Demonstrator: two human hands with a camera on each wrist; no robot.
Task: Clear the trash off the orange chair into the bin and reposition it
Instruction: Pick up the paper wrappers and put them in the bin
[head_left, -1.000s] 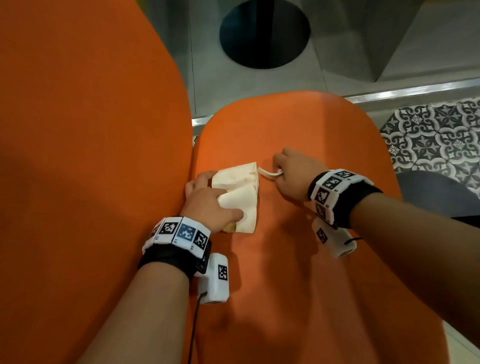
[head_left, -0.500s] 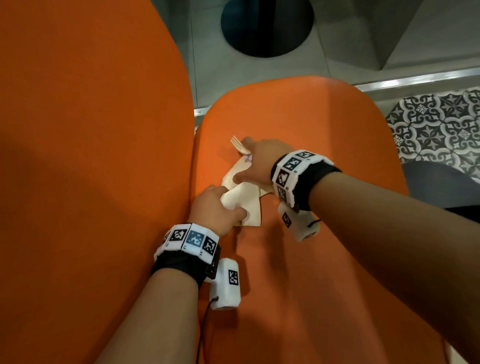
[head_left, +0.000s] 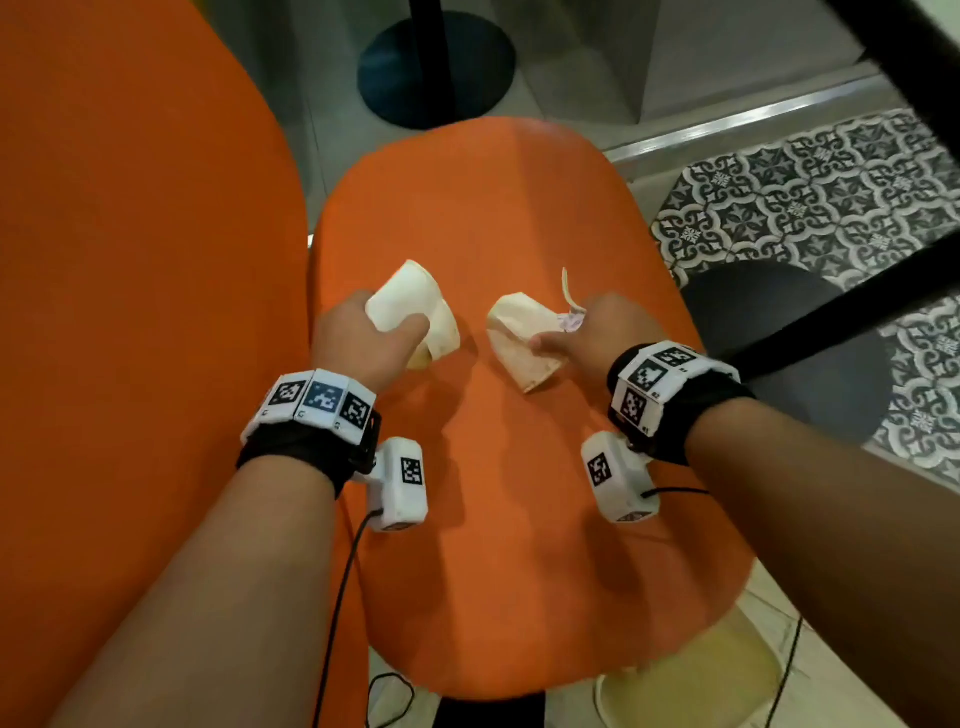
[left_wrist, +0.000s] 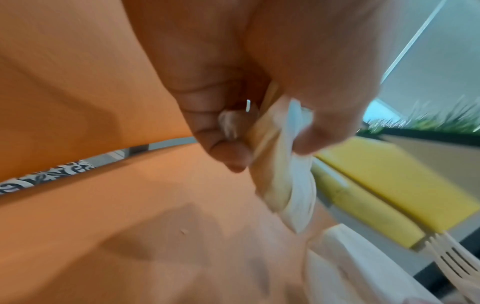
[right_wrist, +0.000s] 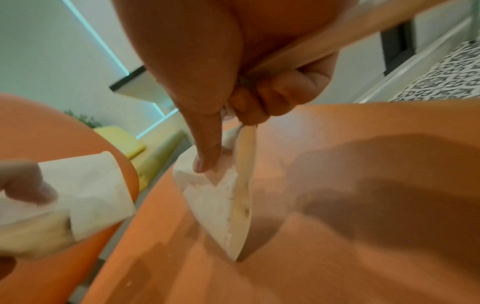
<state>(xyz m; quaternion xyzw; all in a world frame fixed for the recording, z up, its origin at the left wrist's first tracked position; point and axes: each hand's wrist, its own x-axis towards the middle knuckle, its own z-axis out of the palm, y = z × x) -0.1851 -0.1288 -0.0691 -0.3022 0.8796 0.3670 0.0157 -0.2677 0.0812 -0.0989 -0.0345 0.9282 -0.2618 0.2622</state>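
Ahead of you the floor (head_left: 727, 57) is plain grey tile, and a dark round pedestal base (head_left: 436, 67) stands on it with a black post rising from its middle. A pale metal strip (head_left: 748, 124) crosses the floor and divides the grey tile from patterned black-and-white tile (head_left: 810, 197) on your right. A second dark round base (head_left: 789, 343) sits on the patterned tile, and a black bar (head_left: 904, 67) cuts across your upper right corner. Your left wrist view shows a yellow cushioned bench (left_wrist: 384, 174), green foliage (left_wrist: 441, 121) behind it, and a pale wall (left_wrist: 439, 61) with a bright light strip.
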